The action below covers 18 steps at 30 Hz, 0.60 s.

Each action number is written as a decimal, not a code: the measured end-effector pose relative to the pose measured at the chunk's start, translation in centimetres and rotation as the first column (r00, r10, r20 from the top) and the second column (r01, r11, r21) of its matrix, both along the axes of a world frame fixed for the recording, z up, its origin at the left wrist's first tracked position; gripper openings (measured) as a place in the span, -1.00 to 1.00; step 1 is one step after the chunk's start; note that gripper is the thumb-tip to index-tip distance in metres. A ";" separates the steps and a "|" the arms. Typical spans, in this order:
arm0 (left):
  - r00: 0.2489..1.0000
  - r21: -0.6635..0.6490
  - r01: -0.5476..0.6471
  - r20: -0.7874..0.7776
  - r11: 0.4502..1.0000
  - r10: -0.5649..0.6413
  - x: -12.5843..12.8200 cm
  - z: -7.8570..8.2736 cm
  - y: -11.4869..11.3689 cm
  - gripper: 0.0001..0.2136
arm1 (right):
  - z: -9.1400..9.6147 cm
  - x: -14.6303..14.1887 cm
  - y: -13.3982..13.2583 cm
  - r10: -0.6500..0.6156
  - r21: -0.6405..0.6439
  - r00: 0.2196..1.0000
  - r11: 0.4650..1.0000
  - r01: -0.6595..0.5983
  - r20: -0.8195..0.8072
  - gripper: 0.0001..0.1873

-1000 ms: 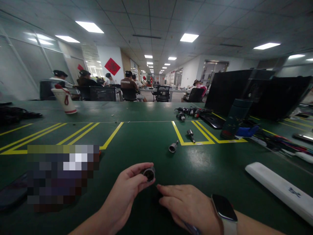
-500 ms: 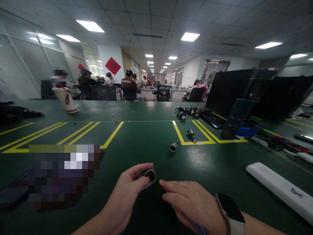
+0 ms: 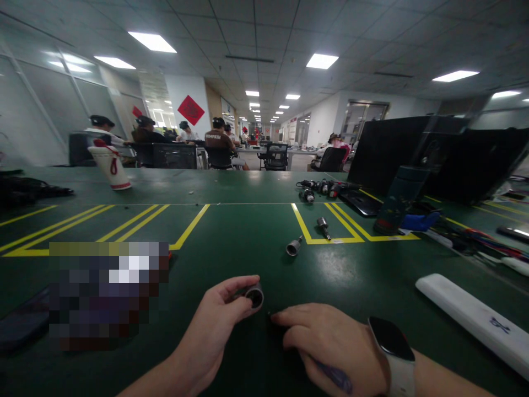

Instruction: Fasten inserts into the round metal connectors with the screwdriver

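Note:
My left hand pinches a grey metal socket between thumb and fingers, its round open end facing me. To the right, my right hand, with a smartwatch on the wrist, is closed palm-down around a slim tool with a bluish-purple handle. Most of that tool is hidden by the hand; a small dark tip shows at the fingertips, a short gap from the socket. Beyond the hands, one socket bit lies on the green table. Another socket bit lies inside the yellow tape marking.
A phone and a blurred-out object lie at left. A white cup stands farther back. On the right are a white bar-shaped case, a dark bottle, cables and monitors. People sit in the background.
My right hand has turned slightly and its fingertips have drawn down a little from the socket; more of the purple handle shows. My left hand stays nearly still with the socket.

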<state>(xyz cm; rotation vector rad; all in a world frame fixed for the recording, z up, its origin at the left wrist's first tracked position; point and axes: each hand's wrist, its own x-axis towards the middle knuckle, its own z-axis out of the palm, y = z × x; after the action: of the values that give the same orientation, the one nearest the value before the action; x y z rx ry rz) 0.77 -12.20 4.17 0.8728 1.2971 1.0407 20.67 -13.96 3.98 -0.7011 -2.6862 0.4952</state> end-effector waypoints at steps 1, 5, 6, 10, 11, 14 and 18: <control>1.000 0.000 0.002 -0.003 1.000 -0.002 0.0 0.0 0.0 -0.69 | 0.1 0.1 0.0 0.010 -0.008 1.000 1.000 -0.010 0.001 -0.69; 1.000 0.009 0.019 -0.009 1.000 -0.019 0.1 -0.1 0.0 -0.69 | 0.0 0.4 0.0 0.031 -0.047 0.998 0.998 -0.034 -0.062 -0.70; 1.000 0.008 0.019 -0.011 1.000 -0.019 0.1 -0.2 0.0 -0.69 | -0.1 0.5 0.0 0.019 -0.066 0.995 0.997 -0.026 -0.099 -0.70; 1.000 -0.001 0.016 0.014 1.000 -0.016 0.2 -0.4 -0.2 -0.69 | -0.7 0.2 0.6 -0.147 -0.242 0.953 0.967 0.082 -0.264 -0.74; 1.000 -0.008 0.017 0.022 1.000 -0.017 0.3 -0.4 -0.2 -0.70 | -0.9 0.1 0.7 -0.204 -0.308 0.932 0.945 0.108 -0.299 -0.76; 0.999 -0.032 0.022 0.027 0.999 -0.022 0.6 -0.2 -0.5 -0.70 | -1.3 -0.3 1.3 -0.340 -0.508 0.867 0.853 0.121 -0.365 -0.84; 1.000 -0.042 0.013 0.018 0.999 -0.012 0.9 0.1 -0.7 -0.71 | -1.7 -0.6 1.7 -0.444 -0.685 0.795 0.727 0.051 -0.413 -0.86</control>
<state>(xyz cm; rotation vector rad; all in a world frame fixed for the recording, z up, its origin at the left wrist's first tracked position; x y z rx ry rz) 1.68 -12.88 4.29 0.8367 1.2925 1.0060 20.09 -12.22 2.30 -0.9143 -1.7884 1.3527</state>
